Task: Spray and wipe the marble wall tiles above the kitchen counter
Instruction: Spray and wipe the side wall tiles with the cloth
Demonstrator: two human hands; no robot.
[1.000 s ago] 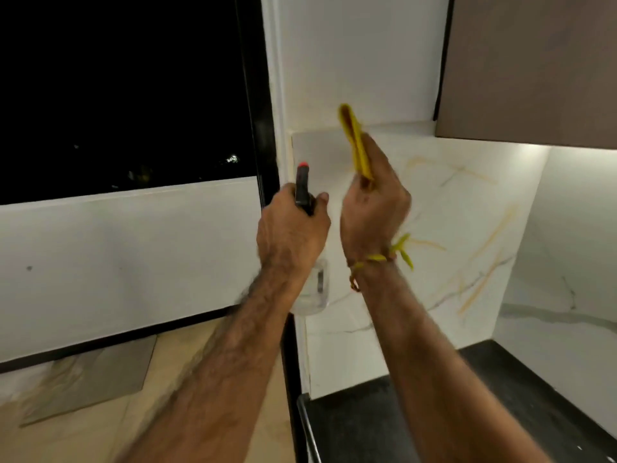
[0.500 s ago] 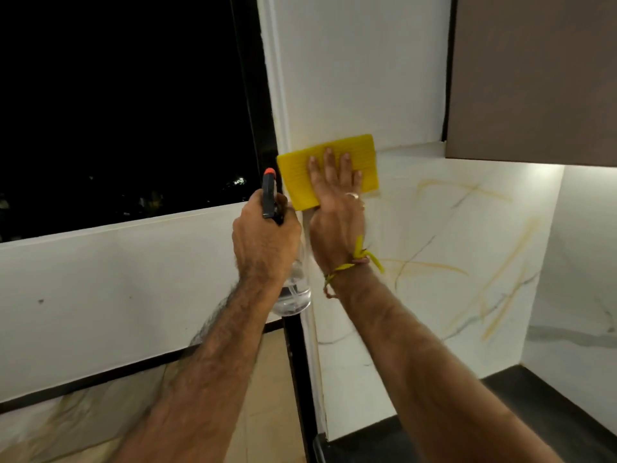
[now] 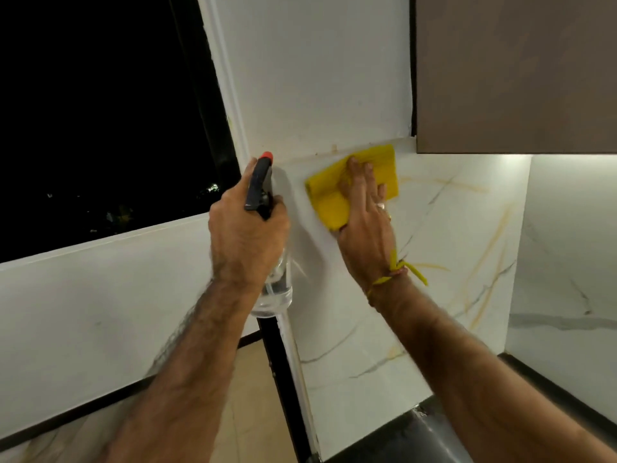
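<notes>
yellow cloth (image 3: 354, 185); white marble tiles (image 3: 450, 235), grey and gold veins; black, red-tipped sprayer (image 3: 259, 185)

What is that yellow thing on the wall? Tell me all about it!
It is a bright yellow cloth, soft-looking with fine ribbed lines, a bit folded and crumpled. It lies flat against the marble wall tile, right at its top edge, below the brown cabinet. The right hand presses on it with straight fingers and covers its middle.
</notes>
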